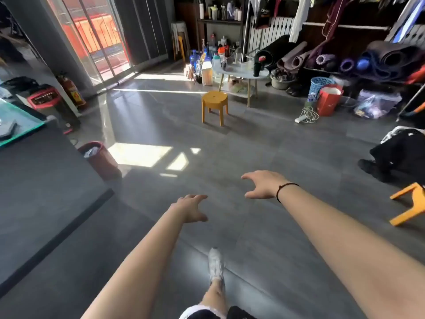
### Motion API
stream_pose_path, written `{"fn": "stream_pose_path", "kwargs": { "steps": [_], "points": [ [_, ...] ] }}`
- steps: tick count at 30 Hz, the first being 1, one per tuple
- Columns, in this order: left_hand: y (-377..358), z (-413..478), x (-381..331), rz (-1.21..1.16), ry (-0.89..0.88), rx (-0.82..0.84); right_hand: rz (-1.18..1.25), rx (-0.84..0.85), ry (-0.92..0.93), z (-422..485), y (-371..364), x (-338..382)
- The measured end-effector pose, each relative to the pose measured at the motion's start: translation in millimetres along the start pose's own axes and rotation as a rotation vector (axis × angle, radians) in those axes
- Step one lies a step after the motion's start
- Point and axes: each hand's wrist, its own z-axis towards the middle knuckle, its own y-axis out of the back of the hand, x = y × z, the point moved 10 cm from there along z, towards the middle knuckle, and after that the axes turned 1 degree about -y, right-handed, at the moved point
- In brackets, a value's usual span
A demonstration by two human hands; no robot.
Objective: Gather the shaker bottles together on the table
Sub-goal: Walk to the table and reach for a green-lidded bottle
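Left hand reaches forward over the bare floor, fingers loosely spread and holding nothing. Yellow stool stands on the direct line to the round table, well apart from both hands; a stride taken without looking down could catch it. Shaker bottles stand scattered on the tabletop, the dark bottle near its right edge, where a hasty sweep might topple it. Right hand is likewise empty, fingers curled apart. A loose cable lies right of the path, a likely snag.
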Motion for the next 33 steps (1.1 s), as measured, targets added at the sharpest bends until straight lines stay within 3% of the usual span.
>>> {"fn": "stream_pose_path", "kwargs": {
  "steps": [12,19,28,33],
  "points": [
    [205.2,254.6,-2.4,0.004,-0.043,0.069,0.072,0.077,-0.138,249.5,127.5,-76.7],
    [282.6,415.2,-2.0,0.004,-0.049,0.101,0.035,0.093,-0.101,422.9,193.8,-117.0],
    [459.3,621.0,-13.2,0.003,0.008,0.059,0.043,0.051,-0.060,650.7,347.6,-176.2],
    [520.2,706.7,-30.1,-0.008,-0.002,0.079,0.024,0.071,-0.015,742.9,402.5,-192.8]
  ]
}}
